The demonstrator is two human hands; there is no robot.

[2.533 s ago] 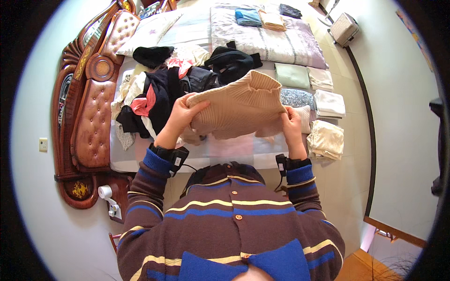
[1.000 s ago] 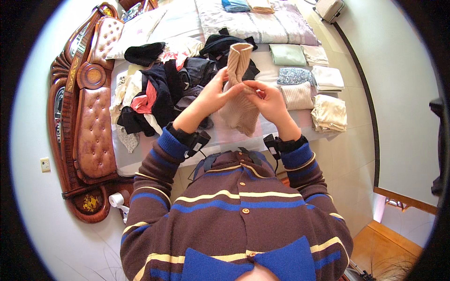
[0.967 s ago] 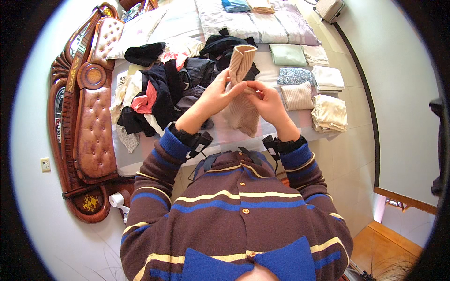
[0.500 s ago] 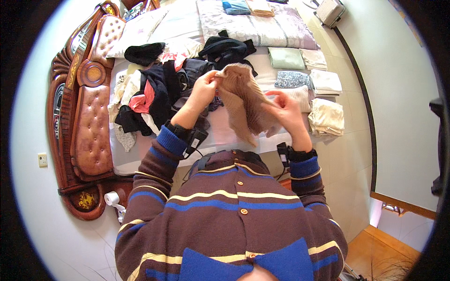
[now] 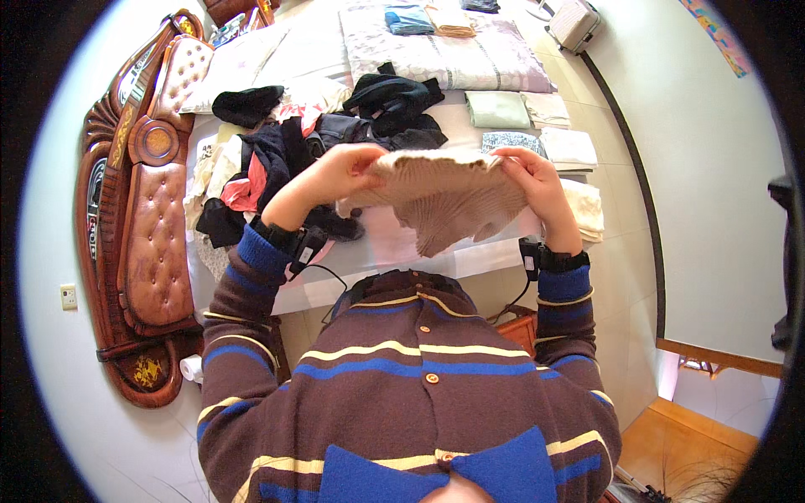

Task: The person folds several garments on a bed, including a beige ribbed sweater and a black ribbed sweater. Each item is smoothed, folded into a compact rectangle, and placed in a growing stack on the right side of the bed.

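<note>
The beige ribbed garment (image 5: 444, 197) hung above the bed (image 5: 373, 247), its two sides pinched by my left hand (image 5: 348, 170) and my right hand (image 5: 538, 183). If one grip became loose, I judged, that side could slip down and crumple near the dark clothes (image 5: 277, 155).

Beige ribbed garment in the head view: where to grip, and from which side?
Probably best pinched near both ends of the upper edge of the beige ribbed garment, one hand coming from each side. That edge spans between the left hand and the right hand, while the lower part hangs loose and uneven, so a grip there would likely bunch the fabric.
</note>
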